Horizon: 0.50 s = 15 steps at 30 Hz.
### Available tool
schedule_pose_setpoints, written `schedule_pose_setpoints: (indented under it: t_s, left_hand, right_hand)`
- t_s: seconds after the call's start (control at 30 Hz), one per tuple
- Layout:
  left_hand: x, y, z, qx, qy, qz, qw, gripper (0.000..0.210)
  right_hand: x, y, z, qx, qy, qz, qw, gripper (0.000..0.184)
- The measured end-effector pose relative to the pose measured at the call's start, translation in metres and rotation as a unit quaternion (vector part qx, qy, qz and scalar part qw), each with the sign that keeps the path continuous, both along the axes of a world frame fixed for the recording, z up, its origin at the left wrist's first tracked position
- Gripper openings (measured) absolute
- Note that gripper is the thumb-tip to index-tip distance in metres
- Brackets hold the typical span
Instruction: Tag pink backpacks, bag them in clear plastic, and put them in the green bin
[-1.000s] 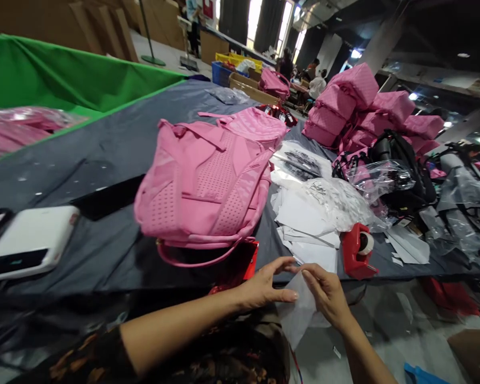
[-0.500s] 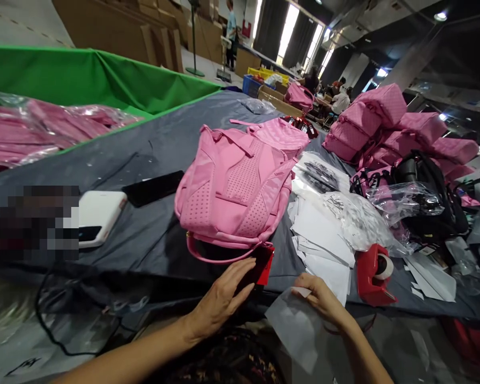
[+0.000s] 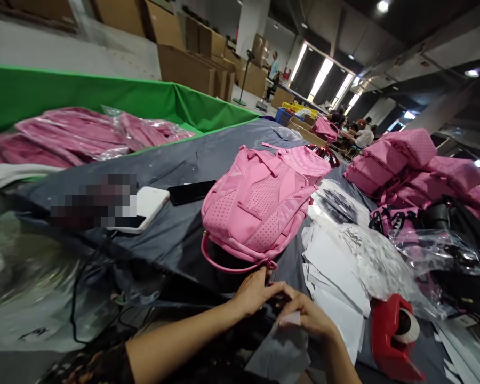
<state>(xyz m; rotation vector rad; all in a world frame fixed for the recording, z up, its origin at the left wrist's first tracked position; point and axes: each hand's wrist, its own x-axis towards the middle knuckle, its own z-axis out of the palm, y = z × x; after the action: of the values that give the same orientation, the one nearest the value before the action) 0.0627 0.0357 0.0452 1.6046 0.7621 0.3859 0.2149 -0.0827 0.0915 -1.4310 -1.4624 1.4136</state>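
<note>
A pink backpack (image 3: pixel 260 200) lies on the dark-covered table, its perforated back panel and straps facing up. My left hand (image 3: pixel 254 293) is at its near end, fingertips closed by a thin pink loop (image 3: pixel 272 274); what they pinch is hidden. Close beside it, almost touching, my right hand (image 3: pixel 306 314) has a thin translucent sheet (image 3: pixel 282 349) between its fingers, hanging down over the table edge. A stack of white paper sheets (image 3: pixel 332 272) lies right of the backpack.
A red tape dispenser (image 3: pixel 388 341) stands at the right. Plastic bags (image 3: pixel 368 256), a black bag (image 3: pixel 464 266) and piled pink bags (image 3: pixel 400 154) are beyond. Left are a white power bank (image 3: pixel 154 205), a black phone (image 3: pixel 192 192) and a green-lined bin (image 3: pixel 116 88) of wrapped pink items.
My left hand has moved up to the loop and closed; the red tag there is no longer visible. My right hand has come in beside it with the sheet. The camera view has shifted left.
</note>
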Motion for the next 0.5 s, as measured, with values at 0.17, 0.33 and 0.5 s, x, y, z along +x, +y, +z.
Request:
schedule_pose_setpoints:
  t_s: [0.17, 0.33, 0.5]
  left_hand:
    - [0.008, 0.011, -0.01, -0.154, -0.054, -0.029, 0.986, 0.034]
    - [-0.038, 0.047, -0.003, -0.196, -0.07, -0.212, 0.955, 0.025]
    - [-0.078, 0.062, 0.011, -0.214, -0.088, -0.274, 0.934, 0.04]
  right_hand:
    - [-0.003, -0.041, 0.019, -0.071, -0.018, -0.06, 0.995, 0.036]
    - [0.006, -0.047, 0.025, -0.055, -0.135, -0.097, 0.984, 0.043]
    - [-0.007, -0.003, 0.007, 0.021, -0.277, -0.095, 0.956, 0.028]
